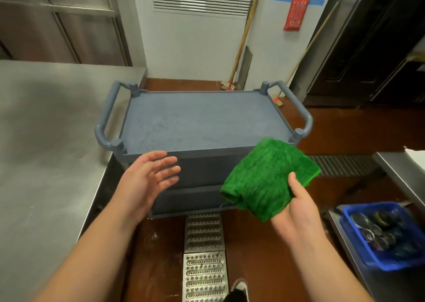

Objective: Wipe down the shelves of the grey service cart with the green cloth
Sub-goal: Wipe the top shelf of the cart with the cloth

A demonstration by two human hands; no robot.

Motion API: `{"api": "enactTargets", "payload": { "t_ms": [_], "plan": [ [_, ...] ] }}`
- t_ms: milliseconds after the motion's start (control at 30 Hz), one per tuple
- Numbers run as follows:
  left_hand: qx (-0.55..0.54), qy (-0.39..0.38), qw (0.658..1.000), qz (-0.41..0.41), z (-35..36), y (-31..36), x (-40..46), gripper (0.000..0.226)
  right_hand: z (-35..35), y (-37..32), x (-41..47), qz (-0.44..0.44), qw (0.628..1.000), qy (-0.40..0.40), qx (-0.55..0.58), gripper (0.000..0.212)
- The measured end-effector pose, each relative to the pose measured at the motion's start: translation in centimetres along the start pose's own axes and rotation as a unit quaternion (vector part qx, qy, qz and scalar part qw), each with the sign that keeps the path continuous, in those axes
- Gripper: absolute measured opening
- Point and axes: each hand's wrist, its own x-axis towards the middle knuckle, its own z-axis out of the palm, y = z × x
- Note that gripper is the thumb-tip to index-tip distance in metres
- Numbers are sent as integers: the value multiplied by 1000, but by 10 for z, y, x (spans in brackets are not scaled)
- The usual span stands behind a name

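The grey service cart (pixel 197 120) stands in front of me with a bare top shelf and a handle at each end. Two lower shelves show only as front edges beneath it. My right hand (pixel 296 212) holds the folded green cloth (pixel 266 177) in the air before the cart's near right corner, thumb on top of the cloth. My left hand (pixel 147 177) hovers with fingers spread, palm turned toward the cloth, just in front of the cart's near left edge, holding nothing.
A steel counter (pixel 46 140) runs along the left, touching the cart's left handle. At right a steel table carries a blue crate (pixel 388 239) of dishes. A metal drain grate (pixel 204 255) lies in the brown floor. Brooms (pixel 241 48) lean on the back wall.
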Motion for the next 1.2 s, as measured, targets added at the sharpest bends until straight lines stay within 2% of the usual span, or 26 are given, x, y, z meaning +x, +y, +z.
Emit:
{"api": "enactTargets", "payload": {
  "t_ms": [133, 367, 600, 700, 833, 1033, 1200],
  "plan": [
    [-6, 12, 1000, 1, 38, -5, 61, 24, 3, -33, 60, 13, 1000, -16, -11, 58],
    [-31, 63, 997, -12, 109, -16, 152, 23, 18, -100, 172, 92, 993, -42, -55, 55],
    [-20, 99, 994, -38, 124, -22, 214, 21, 36, -98, 261, 144, 985, -35, -85, 52],
    [-24, 118, 992, -44, 109, -12, 247, 20, 50, -84, 293, 137, 987, -19, -82, 58],
    [-26, 105, 993, -45, 84, 10, 297, 19, 81, -61, 335, 113, 989, 1, -99, 58],
    [-6, 68, 994, -81, 46, 35, 379, 19, 136, -22, 393, 2, 987, 47, -151, 25],
    [105, 31, 987, -116, 56, 16, 436, 18, 147, -21, 439, -52, 965, 89, -242, 13]
  ]
}}
